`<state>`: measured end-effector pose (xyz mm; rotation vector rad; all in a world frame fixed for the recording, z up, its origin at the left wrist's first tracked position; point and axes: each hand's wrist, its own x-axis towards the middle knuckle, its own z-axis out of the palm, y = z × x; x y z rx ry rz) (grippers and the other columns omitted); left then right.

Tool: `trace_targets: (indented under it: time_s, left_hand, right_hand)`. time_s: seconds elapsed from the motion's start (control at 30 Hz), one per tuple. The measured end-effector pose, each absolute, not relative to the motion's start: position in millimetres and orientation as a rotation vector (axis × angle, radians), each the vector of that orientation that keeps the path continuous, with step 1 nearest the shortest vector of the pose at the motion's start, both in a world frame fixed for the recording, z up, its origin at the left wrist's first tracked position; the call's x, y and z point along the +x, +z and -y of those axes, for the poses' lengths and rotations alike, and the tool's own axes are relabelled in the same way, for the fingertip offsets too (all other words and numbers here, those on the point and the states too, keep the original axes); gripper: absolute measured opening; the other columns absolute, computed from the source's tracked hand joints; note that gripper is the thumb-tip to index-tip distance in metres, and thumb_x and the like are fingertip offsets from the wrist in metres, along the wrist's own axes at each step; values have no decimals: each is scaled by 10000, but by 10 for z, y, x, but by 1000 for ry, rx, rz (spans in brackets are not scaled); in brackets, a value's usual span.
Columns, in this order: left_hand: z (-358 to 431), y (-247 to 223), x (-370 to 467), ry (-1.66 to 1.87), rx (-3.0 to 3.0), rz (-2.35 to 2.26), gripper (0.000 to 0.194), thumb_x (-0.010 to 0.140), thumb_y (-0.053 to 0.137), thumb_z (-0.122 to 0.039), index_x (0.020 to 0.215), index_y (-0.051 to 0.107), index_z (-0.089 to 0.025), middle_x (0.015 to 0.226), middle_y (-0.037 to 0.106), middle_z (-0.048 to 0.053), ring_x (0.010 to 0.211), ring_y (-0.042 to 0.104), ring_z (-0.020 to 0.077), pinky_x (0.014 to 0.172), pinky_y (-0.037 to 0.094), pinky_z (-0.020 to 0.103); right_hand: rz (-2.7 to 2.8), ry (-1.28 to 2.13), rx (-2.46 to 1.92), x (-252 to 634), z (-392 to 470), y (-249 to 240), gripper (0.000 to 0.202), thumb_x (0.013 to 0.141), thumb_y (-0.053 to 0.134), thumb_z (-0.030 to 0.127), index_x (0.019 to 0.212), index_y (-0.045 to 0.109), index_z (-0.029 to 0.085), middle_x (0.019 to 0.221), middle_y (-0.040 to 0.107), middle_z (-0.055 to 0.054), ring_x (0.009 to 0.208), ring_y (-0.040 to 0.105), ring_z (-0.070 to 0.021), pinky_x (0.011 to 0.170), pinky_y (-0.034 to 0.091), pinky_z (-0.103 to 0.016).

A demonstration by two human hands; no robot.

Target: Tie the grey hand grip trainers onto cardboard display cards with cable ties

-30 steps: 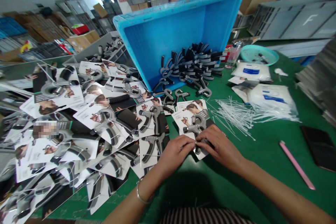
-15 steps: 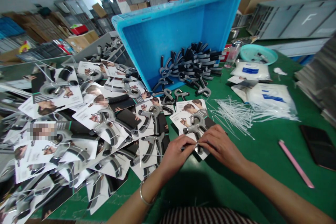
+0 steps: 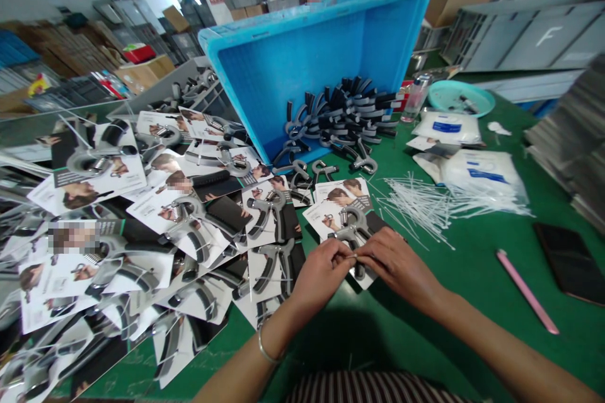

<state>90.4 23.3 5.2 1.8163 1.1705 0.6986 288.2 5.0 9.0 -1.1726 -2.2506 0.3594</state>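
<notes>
Green table top [image 3: 472, 321] is stretching out around a big blue bin [image 3: 302, 56], and the bin is leaning with its mouth facing the person. Black and gray grips [image 3: 345, 110] are lying in a heap inside the bin. To the left of the bin and nearer the person, lots of cards [image 3: 154, 211] are making a messy pile. Loose white ties [image 3: 416, 204] are lying in front of the bin's right end.

One card [image 3: 317, 218] is lying in front of the bin, on the person's side, and a gray grip [image 3: 363, 221] is resting on it. The left hand [image 3: 324, 271] is pinching with its thumb and finger together. The right hand [image 3: 394, 264] is doing the same, and the tips are meeting over the grip's end away from the bin. They seem to be holding a thin pale strip [image 3: 352, 256], but the fingers are hiding most of it, so I'm only guessing that it's a tie.

To me, this tiny pinching is calling for slow, steady fingers. Both hands are working best when they're pinching close to the tips and sharing the hold evenly. Pushing down hard is likely bending the card or sliding the grip crooked, so light hands are being smarter.
</notes>
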Motion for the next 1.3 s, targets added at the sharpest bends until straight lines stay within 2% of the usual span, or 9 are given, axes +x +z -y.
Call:
trace_targets:
  time_s: [0.27, 0.43, 0.67, 1.13, 1.3]
  left_hand:
    - [-150, 144, 807, 696, 1865, -1107, 185, 950, 499, -255, 902, 668, -199, 903, 669, 37, 895, 620, 181, 843, 457, 294]
    - [-152, 152, 843, 702, 1930, -1139, 200, 960, 480, -268, 860, 638, -195, 869, 653, 31, 850, 613, 176, 809, 457, 287]
    - [-162, 104, 907, 784, 2060, -1164, 187, 931, 479, -178, 766, 567, -186, 789, 601, 26, 790, 562, 171, 776, 439, 295]
    - [-146, -20, 905, 1003, 1906, -1295, 204, 875, 489, -126, 685, 478, -198, 684, 493, -8, 686, 485, 147, 685, 387, 277]
    - [-117, -40, 854, 1059, 1819, -1323, 226, 877, 504, -142, 660, 474, -196, 664, 471, -15, 657, 474, 137, 656, 383, 266]
  right_hand:
    - [2272, 367, -1247, 2828, -38, 143, 160, 966, 525, 270, 964, 663, 190, 897, 629, -83, 858, 527, -230, 757, 404, -368]
    - [2274, 364, -1251, 2813, -32, 156, 162, 970, 514, 263, 967, 659, 192, 903, 623, -85, 861, 516, -230, 763, 408, -366]
    - [2277, 412, -1259, 2772, -25, 182, 163, 974, 505, 261, 982, 651, 190, 919, 619, -85, 872, 511, -229, 781, 413, -379]
    - [2308, 384, -1290, 2719, -74, 174, 188, 974, 504, 271, 911, 665, 197, 907, 617, -82, 864, 518, -224, 754, 401, -369]
    - [2236, 479, -1243, 2860, 43, 101, 159, 973, 503, 226, 1032, 651, 221, 994, 623, -80, 913, 529, -221, 785, 412, -372]
